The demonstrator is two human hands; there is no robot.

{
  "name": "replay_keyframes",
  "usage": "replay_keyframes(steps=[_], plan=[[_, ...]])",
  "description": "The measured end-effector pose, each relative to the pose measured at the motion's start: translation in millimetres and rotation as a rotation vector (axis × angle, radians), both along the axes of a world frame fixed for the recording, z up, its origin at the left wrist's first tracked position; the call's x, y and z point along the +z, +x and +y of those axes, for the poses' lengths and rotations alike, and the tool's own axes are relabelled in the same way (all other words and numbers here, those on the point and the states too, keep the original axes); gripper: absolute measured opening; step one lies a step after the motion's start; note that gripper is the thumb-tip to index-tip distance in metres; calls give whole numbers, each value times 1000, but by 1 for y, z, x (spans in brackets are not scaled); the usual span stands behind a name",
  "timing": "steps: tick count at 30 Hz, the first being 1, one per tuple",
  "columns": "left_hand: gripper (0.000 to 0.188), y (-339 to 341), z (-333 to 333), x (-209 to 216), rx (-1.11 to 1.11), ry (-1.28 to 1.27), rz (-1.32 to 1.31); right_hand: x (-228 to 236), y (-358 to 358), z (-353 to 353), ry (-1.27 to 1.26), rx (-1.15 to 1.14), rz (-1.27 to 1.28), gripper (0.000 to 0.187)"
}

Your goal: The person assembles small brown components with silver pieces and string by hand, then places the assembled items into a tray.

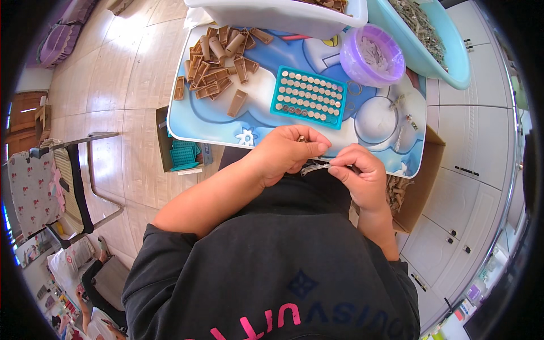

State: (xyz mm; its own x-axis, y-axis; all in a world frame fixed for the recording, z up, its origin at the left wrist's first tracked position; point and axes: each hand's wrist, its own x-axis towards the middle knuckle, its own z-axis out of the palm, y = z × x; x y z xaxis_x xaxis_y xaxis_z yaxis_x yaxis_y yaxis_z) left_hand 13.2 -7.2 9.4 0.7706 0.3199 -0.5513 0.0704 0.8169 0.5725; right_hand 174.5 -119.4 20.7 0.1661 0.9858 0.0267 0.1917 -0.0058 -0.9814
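Observation:
Just off the table's near edge, my left hand [292, 150] is closed, thumb against fingertips. A small brownish bit shows at its fingers, mostly hidden, and I cannot make out what it is. Close by on the right, my right hand [362, 173] pinches a bundle of thin silvery wires [313, 168], whose loose ends reach under the left hand. Beyond both hands lies a teal tray [281, 116] with rows of small round silvery discs. Brown plastic casings [211, 76] are heaped at the far left, and a single casing [237, 103] lies apart from them.
A purple tub [347, 59] with pale pieces, a white bin [272, 17] and a light-blue basin [462, 68] of wires line the table's far side. Small wired parts [412, 122] lie right. Cardboard boxes [428, 178] flank the table. Another person [85, 283] sits lower left.

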Motion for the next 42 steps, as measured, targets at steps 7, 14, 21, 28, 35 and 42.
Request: replay_keyframes(steps=[7,14,21,28,35,42], plan=[[13,-1,1,-2,135,-86,19,7,5,0,2,63,-132,13],[16,2,0,6,116,-44,43,4,3,1,26,18,-85,12],[20,3,-10,4,149,300,114,0,-1,4,-28,56,-218,13],[17,-1,-14,2,39,514,-2,-6,-8,-1,-19,-116,19,26],[19,2,-13,11,330,450,-69,-3,-17,-2,-70,-197,320,18],[14,-7,-17,4,109,1255,90,-3,-18,1,8,-212,301,15]])
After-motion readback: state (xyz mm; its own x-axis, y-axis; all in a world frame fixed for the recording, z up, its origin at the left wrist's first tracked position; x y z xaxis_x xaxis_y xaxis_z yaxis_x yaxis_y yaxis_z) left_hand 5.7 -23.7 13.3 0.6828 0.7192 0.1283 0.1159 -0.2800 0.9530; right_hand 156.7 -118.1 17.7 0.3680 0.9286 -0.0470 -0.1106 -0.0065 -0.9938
